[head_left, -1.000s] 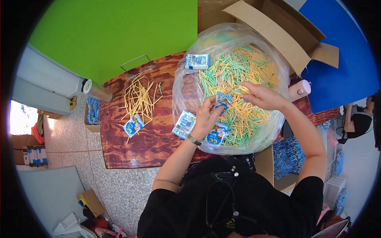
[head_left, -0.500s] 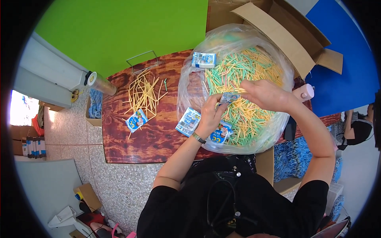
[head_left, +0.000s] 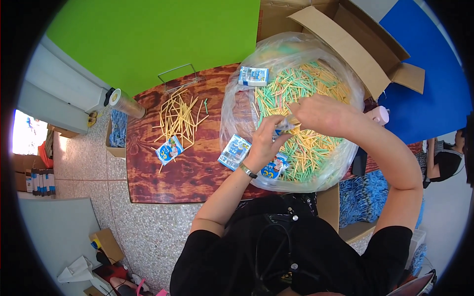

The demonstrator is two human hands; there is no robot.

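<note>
My left hand [head_left: 264, 144] grips a small blue-and-white packet [head_left: 284, 125] above a large clear plastic bag [head_left: 232, 101]. At the packet's upper end is my right hand [head_left: 323, 115], its fingers closed and bent down; what they pinch is hidden. Under both hands the bag is spread wide around a heap of thin yellow, green and pink sticks [head_left: 313, 153]. Beside my left wrist lie a flat blue-and-white packet bundle [head_left: 234, 152] and a blue packet [head_left: 274, 166]. Another bundle [head_left: 254, 76] rests at the bag's far left.
Loose yellow sticks [head_left: 180, 116] and one blue packet [head_left: 170, 150] lie on the red-brown table [head_left: 153, 185]. Behind them stand a wire holder [head_left: 177, 76] and a clear jar [head_left: 127, 102]. An open cardboard box [head_left: 340, 47] leans at the back right, near a pink bottle [head_left: 379, 116].
My right hand has moved slightly left and down, turning over the packet's end. The right elbow has swung outward. The left hand still grips the packet, almost in place.
</note>
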